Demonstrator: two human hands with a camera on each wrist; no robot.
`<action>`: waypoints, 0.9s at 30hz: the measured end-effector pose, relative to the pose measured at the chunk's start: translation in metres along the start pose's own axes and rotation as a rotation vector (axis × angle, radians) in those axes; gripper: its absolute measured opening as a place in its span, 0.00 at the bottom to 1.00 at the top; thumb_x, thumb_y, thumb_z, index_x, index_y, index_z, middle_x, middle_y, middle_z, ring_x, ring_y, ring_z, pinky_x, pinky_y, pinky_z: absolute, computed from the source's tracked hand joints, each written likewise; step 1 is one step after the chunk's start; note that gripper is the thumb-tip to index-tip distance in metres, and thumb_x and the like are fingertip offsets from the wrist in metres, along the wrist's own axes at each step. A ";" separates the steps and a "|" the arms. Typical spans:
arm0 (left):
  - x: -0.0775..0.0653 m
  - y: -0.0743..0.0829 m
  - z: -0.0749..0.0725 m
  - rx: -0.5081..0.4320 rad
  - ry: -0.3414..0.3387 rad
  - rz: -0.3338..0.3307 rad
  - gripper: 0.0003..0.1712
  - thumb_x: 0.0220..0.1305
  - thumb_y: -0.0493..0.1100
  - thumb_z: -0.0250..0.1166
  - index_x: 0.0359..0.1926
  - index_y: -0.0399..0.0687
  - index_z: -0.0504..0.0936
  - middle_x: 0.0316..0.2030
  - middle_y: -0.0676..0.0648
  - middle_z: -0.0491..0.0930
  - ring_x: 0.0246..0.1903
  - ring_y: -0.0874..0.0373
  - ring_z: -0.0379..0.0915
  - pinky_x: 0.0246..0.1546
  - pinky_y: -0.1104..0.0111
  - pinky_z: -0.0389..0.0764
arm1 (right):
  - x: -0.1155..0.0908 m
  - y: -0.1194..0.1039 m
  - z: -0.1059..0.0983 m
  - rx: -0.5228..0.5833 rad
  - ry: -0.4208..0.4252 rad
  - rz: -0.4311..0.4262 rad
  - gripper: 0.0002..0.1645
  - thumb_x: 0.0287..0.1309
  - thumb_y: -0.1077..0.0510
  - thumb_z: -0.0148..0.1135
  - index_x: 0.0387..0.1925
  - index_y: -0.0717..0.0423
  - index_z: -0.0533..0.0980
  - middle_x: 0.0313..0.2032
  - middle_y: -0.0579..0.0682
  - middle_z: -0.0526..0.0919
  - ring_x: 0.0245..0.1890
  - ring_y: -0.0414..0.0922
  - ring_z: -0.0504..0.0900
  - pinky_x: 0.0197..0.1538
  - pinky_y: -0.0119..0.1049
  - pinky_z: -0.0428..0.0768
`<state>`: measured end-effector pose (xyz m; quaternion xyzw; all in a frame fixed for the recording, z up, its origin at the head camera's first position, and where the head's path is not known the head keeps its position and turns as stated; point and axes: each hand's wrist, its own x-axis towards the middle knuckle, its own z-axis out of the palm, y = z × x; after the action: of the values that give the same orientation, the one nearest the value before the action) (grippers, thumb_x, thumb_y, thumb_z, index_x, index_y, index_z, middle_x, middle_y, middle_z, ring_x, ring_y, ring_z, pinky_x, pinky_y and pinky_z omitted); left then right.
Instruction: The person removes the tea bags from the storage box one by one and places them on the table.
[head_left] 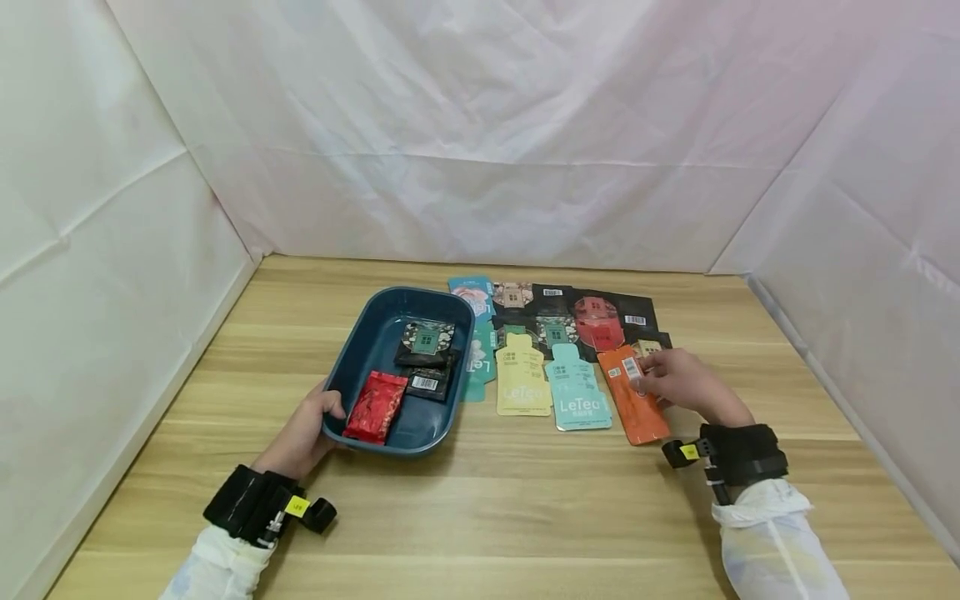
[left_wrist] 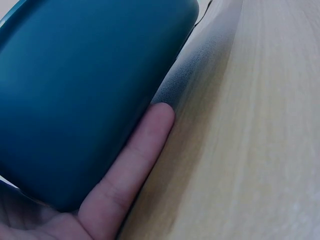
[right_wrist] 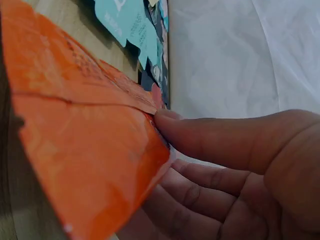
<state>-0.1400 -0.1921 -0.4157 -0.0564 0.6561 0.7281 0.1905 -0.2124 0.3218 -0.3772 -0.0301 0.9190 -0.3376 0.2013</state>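
Note:
My left hand (head_left: 302, 429) grips the near left corner of a dark blue plastic basin (head_left: 358, 337), thumb over the rim. In the left wrist view a finger (left_wrist: 127, 170) runs along under the basin's side, close over the table. Inside the basin lie a red packet (head_left: 377, 407) and two black sachets, one (head_left: 426, 342) with a green label. My right hand (head_left: 686, 383) pinches the edge of an orange packet (head_left: 647, 421) between thumb and fingers. In the right wrist view the orange packet (right_wrist: 85, 150) stands tilted above the wood.
Left of the orange packet lie a teal bottle-shaped pouch (head_left: 581, 400) and a yellow one (head_left: 522, 387). Behind them several black sachets (head_left: 615, 308) overlap, beside blue and green pouches (head_left: 480, 358). White sheeting (head_left: 487, 125) walls the wooden table (head_left: 495, 517) at the back and sides.

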 end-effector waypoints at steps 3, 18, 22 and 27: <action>0.000 0.001 0.000 -0.002 -0.005 0.003 0.50 0.51 0.34 0.39 0.77 0.49 0.37 0.73 0.42 0.40 0.65 0.43 0.45 0.49 0.65 0.66 | 0.001 0.001 0.001 -0.057 0.015 -0.006 0.26 0.60 0.54 0.64 0.52 0.71 0.73 0.35 0.56 0.83 0.29 0.46 0.79 0.33 0.40 0.82; 0.000 0.002 0.000 -0.010 -0.002 0.003 0.49 0.50 0.34 0.39 0.77 0.48 0.38 0.72 0.40 0.42 0.63 0.41 0.49 0.45 0.66 0.69 | -0.003 -0.015 0.004 -0.328 0.200 0.018 0.23 0.58 0.47 0.64 0.43 0.63 0.78 0.22 0.50 0.78 0.23 0.47 0.74 0.25 0.37 0.68; -0.001 0.002 0.001 0.008 -0.002 0.006 0.49 0.50 0.34 0.39 0.77 0.46 0.39 0.72 0.39 0.42 0.62 0.42 0.50 0.44 0.67 0.69 | -0.006 -0.038 0.012 -0.344 0.248 -0.037 0.21 0.59 0.48 0.63 0.43 0.62 0.78 0.22 0.51 0.78 0.23 0.47 0.74 0.24 0.37 0.68; -0.002 0.001 0.001 0.015 0.003 0.003 0.48 0.50 0.34 0.39 0.77 0.47 0.39 0.72 0.39 0.43 0.62 0.42 0.50 0.45 0.67 0.68 | -0.001 -0.073 0.029 -0.382 0.276 -0.113 0.20 0.59 0.47 0.64 0.44 0.59 0.79 0.18 0.49 0.75 0.18 0.45 0.72 0.20 0.36 0.66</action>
<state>-0.1388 -0.1916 -0.4140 -0.0553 0.6620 0.7232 0.1890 -0.2058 0.2480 -0.3504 -0.0726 0.9818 -0.1694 0.0452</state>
